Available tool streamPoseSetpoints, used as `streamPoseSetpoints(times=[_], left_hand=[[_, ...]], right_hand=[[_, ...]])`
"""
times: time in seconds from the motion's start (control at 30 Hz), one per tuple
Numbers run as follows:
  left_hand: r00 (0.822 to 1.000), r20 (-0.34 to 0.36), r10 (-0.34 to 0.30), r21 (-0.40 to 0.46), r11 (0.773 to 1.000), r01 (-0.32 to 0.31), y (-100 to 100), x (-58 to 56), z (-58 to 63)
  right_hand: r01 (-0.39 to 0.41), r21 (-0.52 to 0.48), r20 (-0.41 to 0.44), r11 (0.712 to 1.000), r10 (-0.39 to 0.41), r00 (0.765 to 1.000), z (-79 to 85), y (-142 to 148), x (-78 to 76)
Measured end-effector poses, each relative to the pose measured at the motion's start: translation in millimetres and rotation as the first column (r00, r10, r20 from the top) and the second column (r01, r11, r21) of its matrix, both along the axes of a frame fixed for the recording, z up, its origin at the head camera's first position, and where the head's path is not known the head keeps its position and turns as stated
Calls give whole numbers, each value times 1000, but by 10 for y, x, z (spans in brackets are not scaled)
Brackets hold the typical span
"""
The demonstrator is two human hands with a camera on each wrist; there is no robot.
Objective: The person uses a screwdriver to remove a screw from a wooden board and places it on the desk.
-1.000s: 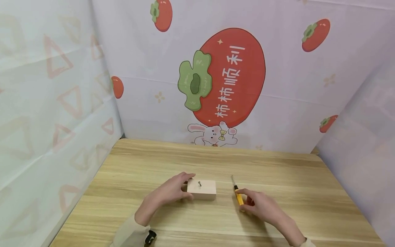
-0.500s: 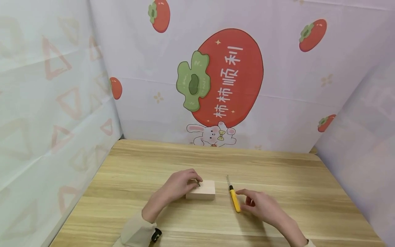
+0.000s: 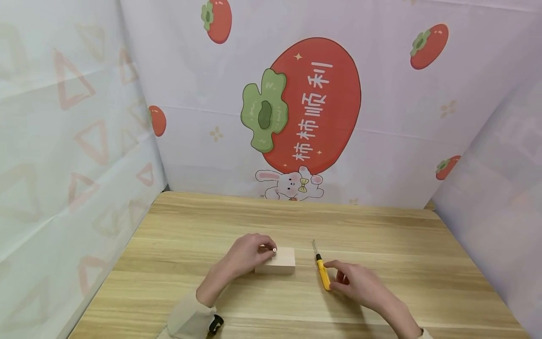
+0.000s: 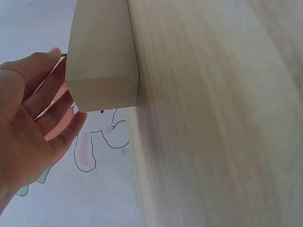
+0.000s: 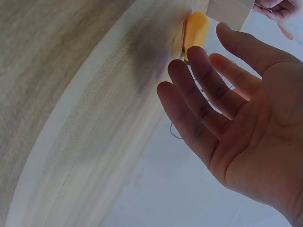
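Note:
A pale wooden block (image 3: 284,258) lies flat on the table, its left part hidden behind my left hand (image 3: 247,254). Thumb and index finger of that hand pinch a small metal screw (image 3: 274,250) at the block's top face; only its round head shows in the head view. In the left wrist view the screw (image 4: 64,55) is a short dark bit between the fingertips and the block (image 4: 102,52). My right hand (image 3: 359,282) holds nothing, its fingers relaxed beside a screwdriver (image 3: 323,275) with a yellow handle, which lies on the table with its shaft pointing away.
The wood-grain table (image 3: 381,235) reaches back to a white printed cloth (image 3: 203,155). More cloth stands along the left and right sides. A dark band (image 3: 216,324) shows at my left cuff.
My left hand has moved from the block's left side up to the screw and pinches it. My right fingers have let go of the screwdriver, which lies slightly left of them.

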State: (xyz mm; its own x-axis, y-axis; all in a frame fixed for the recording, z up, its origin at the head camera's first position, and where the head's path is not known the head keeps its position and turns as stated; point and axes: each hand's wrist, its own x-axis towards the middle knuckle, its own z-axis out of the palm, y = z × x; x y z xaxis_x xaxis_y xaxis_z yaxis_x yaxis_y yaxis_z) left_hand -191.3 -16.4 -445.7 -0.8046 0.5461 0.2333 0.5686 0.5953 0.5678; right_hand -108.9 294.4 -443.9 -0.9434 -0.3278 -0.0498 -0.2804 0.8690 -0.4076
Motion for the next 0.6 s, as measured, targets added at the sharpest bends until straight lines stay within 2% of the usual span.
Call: streamPoseSetpoints(times=[0.2,0.43,0.6], left_hand=[[999,34,34,78,996,-37,0,31,13],[997,55,57,174,983,-65,-92,28,46],[998,42,44,232,971,-53,-177,20,67]], right_hand=[[4,1,0,1000,-4,1000,8,-5,5],[-5,7,-4,1000,5,1000,13,0,12],[-5,26,-10,1000,5,1000,19,4,24]])
